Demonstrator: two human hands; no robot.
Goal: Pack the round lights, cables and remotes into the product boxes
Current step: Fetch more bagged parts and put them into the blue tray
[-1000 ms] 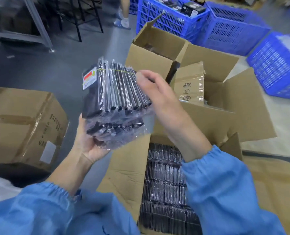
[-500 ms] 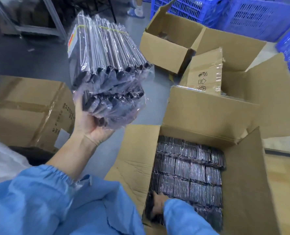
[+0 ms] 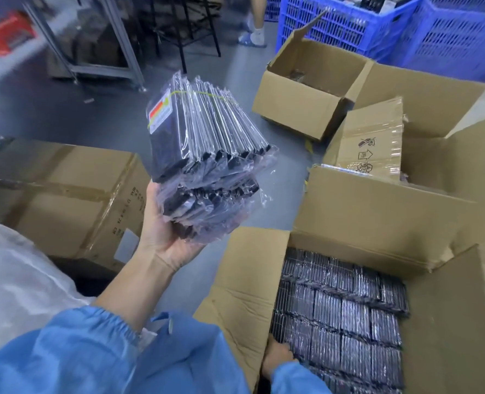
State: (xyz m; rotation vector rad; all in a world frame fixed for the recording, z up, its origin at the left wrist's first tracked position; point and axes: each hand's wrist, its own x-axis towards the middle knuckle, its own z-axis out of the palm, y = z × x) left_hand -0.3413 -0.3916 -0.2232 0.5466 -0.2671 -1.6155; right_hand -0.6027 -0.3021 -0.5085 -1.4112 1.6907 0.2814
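My right hand (image 3: pixel 278 358) has dropped from the bundle into the open carton (image 3: pixel 448 322), fingers digging among the bagged remotes (image 3: pixel 340 311) (grip hidden, I cannot tell). My left hand (image 3: pixel 164 237) cups the banded bundle (image 3: pixel 204 155) from below. I'm fetching stock; next I must lift another bundle free.

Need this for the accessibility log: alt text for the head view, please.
A person's left hand holds up a banded bundle of bagged black items, while the right hand reaches into an open cardboard box filled with more such bundles. Other cartons and blue crates stand around.
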